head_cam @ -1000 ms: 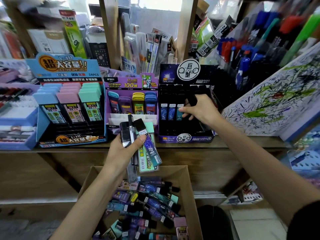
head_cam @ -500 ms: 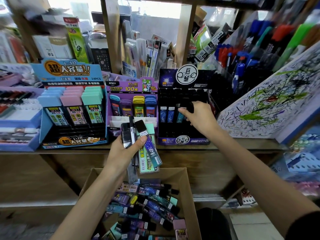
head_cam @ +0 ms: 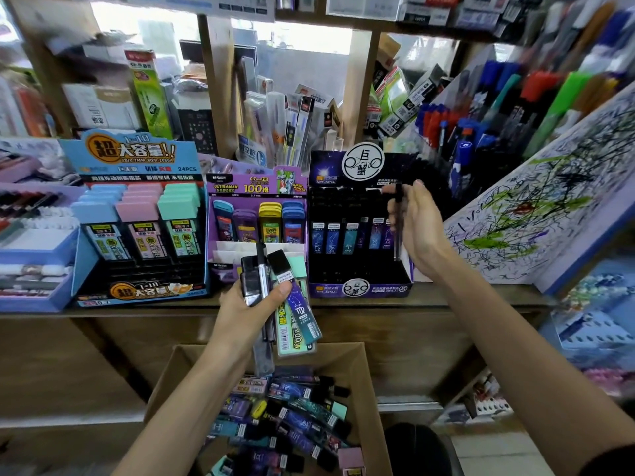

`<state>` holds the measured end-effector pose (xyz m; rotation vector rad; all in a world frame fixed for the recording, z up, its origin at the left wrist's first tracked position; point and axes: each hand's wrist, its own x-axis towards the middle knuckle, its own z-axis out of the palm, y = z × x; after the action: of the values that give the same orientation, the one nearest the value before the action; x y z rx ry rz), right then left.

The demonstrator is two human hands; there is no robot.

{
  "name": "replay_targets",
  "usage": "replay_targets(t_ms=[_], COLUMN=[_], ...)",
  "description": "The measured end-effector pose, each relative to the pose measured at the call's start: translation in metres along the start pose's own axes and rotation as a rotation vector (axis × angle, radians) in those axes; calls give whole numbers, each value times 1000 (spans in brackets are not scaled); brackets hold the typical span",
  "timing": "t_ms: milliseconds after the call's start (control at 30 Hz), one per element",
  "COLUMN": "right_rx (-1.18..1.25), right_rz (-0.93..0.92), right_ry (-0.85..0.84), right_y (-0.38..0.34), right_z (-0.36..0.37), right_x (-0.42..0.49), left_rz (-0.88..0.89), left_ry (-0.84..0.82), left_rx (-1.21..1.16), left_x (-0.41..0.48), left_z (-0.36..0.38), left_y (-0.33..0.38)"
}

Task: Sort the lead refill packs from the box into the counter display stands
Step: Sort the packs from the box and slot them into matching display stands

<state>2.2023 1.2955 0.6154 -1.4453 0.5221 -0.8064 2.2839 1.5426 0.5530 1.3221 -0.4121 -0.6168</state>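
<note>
The sorting is midway; the left hand (head_cam: 247,310) clamps a fan of mixed lead refill packs (head_cam: 292,304) just above the cardboard box (head_cam: 369,389), which lies below the worktop (head_cam: 481,297) and is far from emptied; the right hand (head_cam: 417,228) pinches one slim dark pack (head_cam: 398,221) upright at the right end of the dark constellation stand (head_cam: 360,290), level with its front row. By my reading the next move calls for lowering that pack into a free slot there, then picking the next match from the fan. Against the earlier frames, the right hand has lifted off the stand's middle row and drawn right; the left bundle is unchanged.
</note>
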Motion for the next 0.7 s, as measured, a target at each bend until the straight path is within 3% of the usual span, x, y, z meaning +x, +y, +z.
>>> replay_targets(t_ms=[133, 367, 700], right_rx=[38, -410, -382], right_rz=[-14, -254, -170], right_ry=[-78, -139, -175], right_y=[3, 4, 6], right_z=[-1, 0, -14], right_x=[1, 4, 15], left_rz=[-3, -9, -28], left_ry=[8, 29, 44], left_rx=[-5, -1, 7], left_x=[0, -1, 0], left_z=[-2, -8, -7], left_y=[1, 3, 0])
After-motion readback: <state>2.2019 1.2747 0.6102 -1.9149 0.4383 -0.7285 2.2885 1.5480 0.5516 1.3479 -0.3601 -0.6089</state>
